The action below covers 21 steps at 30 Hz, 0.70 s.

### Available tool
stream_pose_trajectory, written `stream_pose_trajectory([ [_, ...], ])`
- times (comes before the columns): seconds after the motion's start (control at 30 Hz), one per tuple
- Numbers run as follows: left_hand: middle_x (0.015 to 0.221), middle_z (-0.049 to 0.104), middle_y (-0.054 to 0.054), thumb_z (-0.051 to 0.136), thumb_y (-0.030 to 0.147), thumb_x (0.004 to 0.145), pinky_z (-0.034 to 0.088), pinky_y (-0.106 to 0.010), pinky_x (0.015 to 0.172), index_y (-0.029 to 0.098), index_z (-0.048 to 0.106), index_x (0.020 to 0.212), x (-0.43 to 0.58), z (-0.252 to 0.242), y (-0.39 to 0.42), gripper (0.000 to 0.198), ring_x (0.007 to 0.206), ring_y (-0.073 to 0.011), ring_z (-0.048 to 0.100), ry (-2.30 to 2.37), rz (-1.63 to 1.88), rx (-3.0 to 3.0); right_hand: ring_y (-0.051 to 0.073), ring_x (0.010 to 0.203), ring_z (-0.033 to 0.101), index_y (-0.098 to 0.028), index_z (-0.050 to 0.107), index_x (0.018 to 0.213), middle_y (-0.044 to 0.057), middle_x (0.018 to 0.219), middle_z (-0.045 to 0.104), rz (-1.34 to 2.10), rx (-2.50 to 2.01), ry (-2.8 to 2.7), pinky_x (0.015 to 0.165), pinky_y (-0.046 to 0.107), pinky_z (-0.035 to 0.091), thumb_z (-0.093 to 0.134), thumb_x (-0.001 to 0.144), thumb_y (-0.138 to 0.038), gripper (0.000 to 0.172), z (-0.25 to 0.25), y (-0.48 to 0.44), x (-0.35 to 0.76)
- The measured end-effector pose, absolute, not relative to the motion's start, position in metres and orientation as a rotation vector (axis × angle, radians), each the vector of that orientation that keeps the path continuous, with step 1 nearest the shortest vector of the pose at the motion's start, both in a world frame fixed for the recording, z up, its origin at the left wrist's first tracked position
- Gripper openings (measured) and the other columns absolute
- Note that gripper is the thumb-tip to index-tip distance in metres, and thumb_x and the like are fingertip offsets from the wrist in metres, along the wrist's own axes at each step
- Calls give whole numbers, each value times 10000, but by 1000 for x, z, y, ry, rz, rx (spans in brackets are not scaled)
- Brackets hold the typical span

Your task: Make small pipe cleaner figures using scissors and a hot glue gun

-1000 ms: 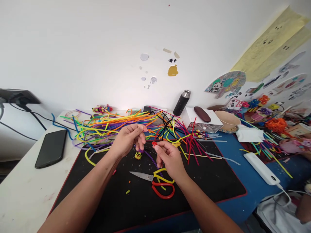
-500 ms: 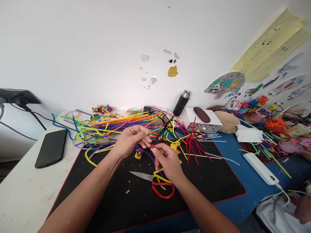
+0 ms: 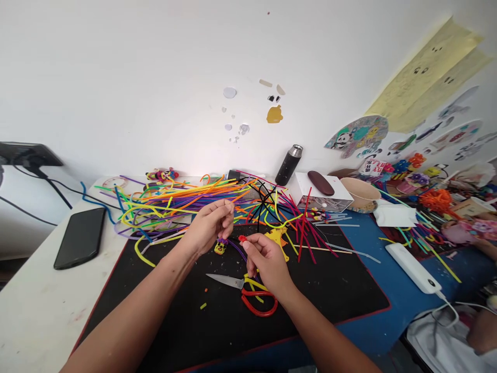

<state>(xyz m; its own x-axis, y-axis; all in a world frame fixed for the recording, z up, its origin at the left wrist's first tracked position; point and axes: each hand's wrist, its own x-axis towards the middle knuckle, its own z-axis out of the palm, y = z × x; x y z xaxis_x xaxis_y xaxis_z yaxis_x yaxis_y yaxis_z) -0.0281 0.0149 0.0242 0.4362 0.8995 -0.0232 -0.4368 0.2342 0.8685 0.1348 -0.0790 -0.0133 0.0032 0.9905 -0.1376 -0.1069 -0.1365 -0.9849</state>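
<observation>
- In the head view, the right hand [image 3: 267, 261] pinches a small red piece [image 3: 243, 238] between thumb and forefinger, narrow, the rest curled beneath; the grip is at its edge, probably so that most of it is exposed toward the other hand.
- The left hand [image 3: 205, 228] is raised just beside it, thumb and forefinger tips brought together; whether they hold something thin is too small to make out. The two sets of fingers are apart, facing each other, which seems to suit close work on so small a part.
- Just below the left fingers, a yellow-and-purple figure head [image 3: 220, 247] lies on the black mat [image 3: 182, 331], likely set there to be near at hand.
- Nearer the person than both sets of fingers, the scissors [image 3: 243, 285] rest with blades pointing left and handles toward the right forearm, within easy reach of the right fingers.
- Just beyond the right fingers lies a flat yellow piece [image 3: 276, 239].
- Beyond the left fingers, colored stems [image 3: 178, 194] spread in a loose heap, presumably as stock kept off the working patch.
- Well left of the fingers, a phone [image 3: 79, 238] lies on the white counter [image 3: 34, 316].
</observation>
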Motion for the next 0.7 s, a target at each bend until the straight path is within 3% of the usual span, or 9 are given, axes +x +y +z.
stream_pose_trajectory([
  [0.17, 611, 289, 98, 768, 402, 845, 163, -173, 422, 197, 439, 675, -24, 23, 13, 424, 464, -37, 215, 647, 1044, 957, 95, 356, 473, -193, 648, 873, -81, 448, 542, 1350, -1243, -1058, 395, 203, 373, 767, 858, -620, 444, -14, -81, 134],
  [0.37, 573, 226, 109, 800, 552, 858, 133, -189, 423, 226, 316, 604, -21, 24, 10, 636, 466, -36, 158, 658, 1045, 972, 94, 351, 468, -193, 643, 879, -84, 445, 542, 1359, -1257, -1051, 394, 203, 363, 768, 849, -625, 451, -14, -82, 134],
  [0.43, 554, 284, 102, 841, 576, 832, 188, -177, 424, 205, 365, 600, -19, 23, 8, 646, 450, -31, 227, 608, 1056, 942, 92, 349, 468, -191, 646, 886, -84, 443, 544, 1364, -1255, -1052, 393, 201, 361, 768, 850, -623, 451, -15, -83, 134],
  [0.57, 596, 542, 43, 947, 474, 753, 366, -160, 469, 162, 557, 717, -20, 24, 7, 501, 510, -73, 529, 508, 1018, 898, 91, 347, 476, -192, 649, 892, -86, 447, 549, 1377, -1256, -1050, 396, 198, 359, 766, 853, -628, 453, -19, -84, 133],
  [0.7, 625, 685, -14, 994, 390, 702, 485, -162, 493, 142, 636, 761, -23, 23, 6, 439, 567, -130, 687, 513, 915, 895, 91, 348, 474, -188, 657, 901, -86, 450, 549, 1385, -1257, -1043, 391, 198, 351, 764, 848, -632, 460, -20, -85, 132],
])
